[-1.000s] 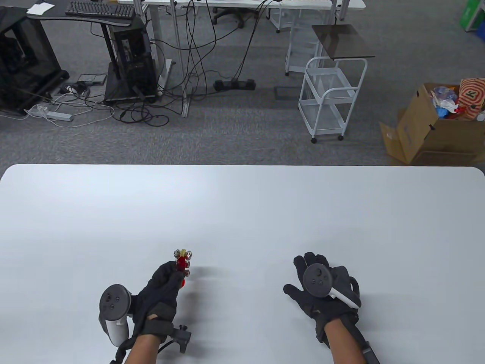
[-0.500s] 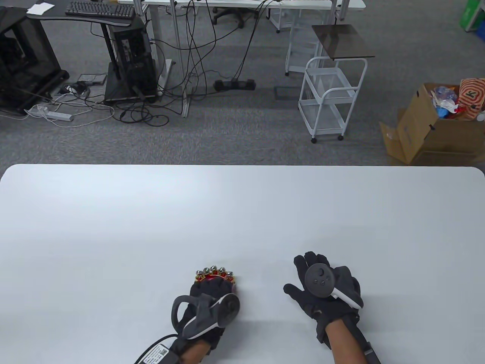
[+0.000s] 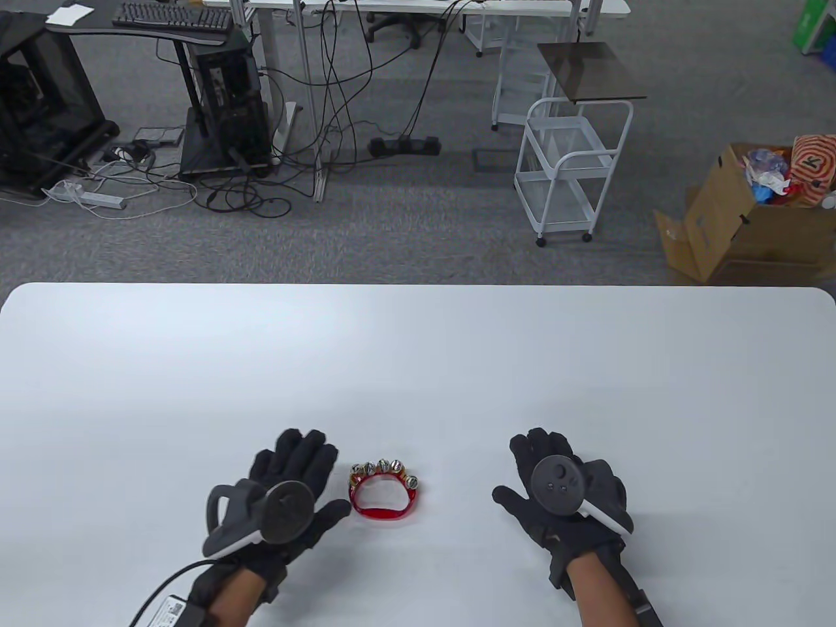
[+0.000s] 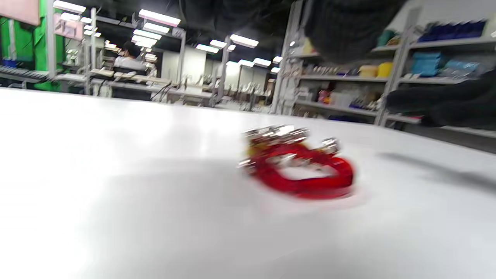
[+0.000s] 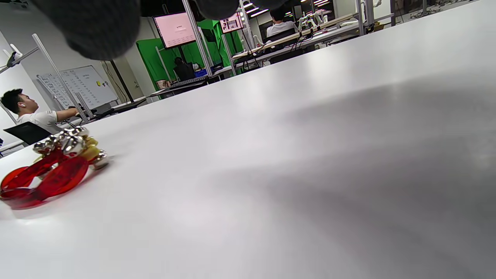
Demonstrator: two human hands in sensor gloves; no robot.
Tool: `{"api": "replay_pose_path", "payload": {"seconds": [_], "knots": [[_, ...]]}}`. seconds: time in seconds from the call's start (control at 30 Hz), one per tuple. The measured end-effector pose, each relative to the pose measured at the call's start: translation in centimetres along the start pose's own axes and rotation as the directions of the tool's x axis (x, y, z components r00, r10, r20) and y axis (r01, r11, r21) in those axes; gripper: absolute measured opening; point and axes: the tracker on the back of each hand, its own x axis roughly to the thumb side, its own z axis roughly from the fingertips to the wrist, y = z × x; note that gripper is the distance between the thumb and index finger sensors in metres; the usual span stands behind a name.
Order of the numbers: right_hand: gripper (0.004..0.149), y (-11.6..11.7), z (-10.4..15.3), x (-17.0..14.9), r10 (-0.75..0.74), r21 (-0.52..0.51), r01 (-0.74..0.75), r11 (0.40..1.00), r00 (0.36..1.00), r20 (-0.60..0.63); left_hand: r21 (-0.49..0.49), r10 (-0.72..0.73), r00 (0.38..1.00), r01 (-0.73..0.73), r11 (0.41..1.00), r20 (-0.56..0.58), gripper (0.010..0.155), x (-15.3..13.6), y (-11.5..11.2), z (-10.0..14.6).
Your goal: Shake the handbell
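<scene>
The handbell is a red plastic loop handle with several silver jingle bells along its far side. It lies flat on the white table between my hands. It also shows in the left wrist view and at the left of the right wrist view. My left hand lies flat and open just left of the handbell, apart from it. My right hand lies flat and open to the right, well clear of it. Neither hand holds anything.
Beyond the table's far edge is grey carpet with a white wire cart, a cardboard box of items at the right, and desks with computers and cables at the left.
My left hand held the handbell upright, then brought it down to the table, let go of it and moved away to the left. My right hand has barely moved.
</scene>
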Motion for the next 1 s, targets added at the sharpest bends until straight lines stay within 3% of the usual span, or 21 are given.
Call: {"api": "replay_pose_path", "payload": {"seconds": [0.17, 0.23, 0.47, 0.7, 1.0], "knots": [[0.085, 0.9, -0.5, 0.0, 0.029, 0.031, -0.029, 0.999, 1.0, -0.008, -0.028, 0.081, 0.995, -0.082, 0.996, -0.057, 0.099, -5.3, -3.2, 1.4], [0.086, 1.4, -0.8, 0.0, 0.041, 0.053, -0.04, 0.998, 0.999, -0.013, -0.221, 0.137, 0.984, -0.16, 0.962, -0.116, 0.102, -5.8, -4.0, 0.9], [0.09, 2.1, -0.9, -0.1, 0.068, 0.056, -0.067, 0.996, 0.997, -0.02, -0.244, 0.094, 0.989, -0.12, 0.962, -0.116, 0.104, -5.1, -5.2, -0.4], [0.09, 2.1, -0.9, -0.4, 0.06, 0.056, -0.058, 0.997, 0.998, -0.028, -0.183, 0.094, 0.992, -0.109, 0.977, -0.089, 0.104, -4.8, -4.7, 0.0], [0.09, 2.0, -0.9, -0.4, 0.054, 0.068, -0.052, 0.996, 0.998, -0.033, -0.19, 0.084, 0.993, -0.099, 0.977, -0.085, 0.105, -4.7, -4.9, -0.1]]}}
